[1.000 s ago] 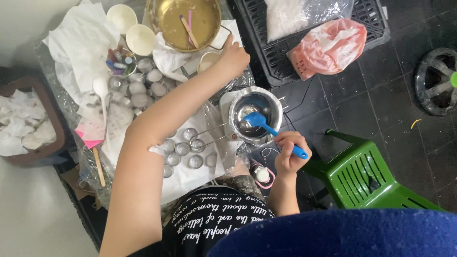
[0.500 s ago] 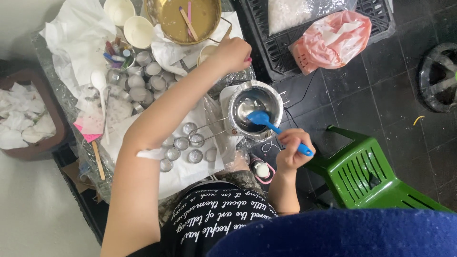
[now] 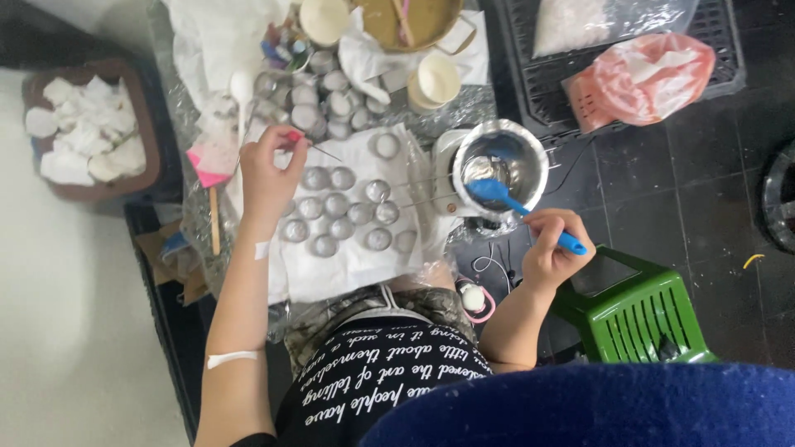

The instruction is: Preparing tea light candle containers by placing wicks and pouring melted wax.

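Blue spatula [image 3: 517, 207] gripped in right hand [image 3: 551, 252], thin skewer [image 3: 319, 149] pinched in left hand [image 3: 269, 170].

blue spatula [image 3: 517, 207] in steel pot [image 3: 502, 162]

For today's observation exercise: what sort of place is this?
Probably a makeshift home craft corner on the floor: small round tins on white paper, a metal pot stirred with a blue spatula, and a green plastic stool.

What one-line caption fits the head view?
Right hand holds a blue spatula in a steel bowl; left hand grips a thin pick above round tins.
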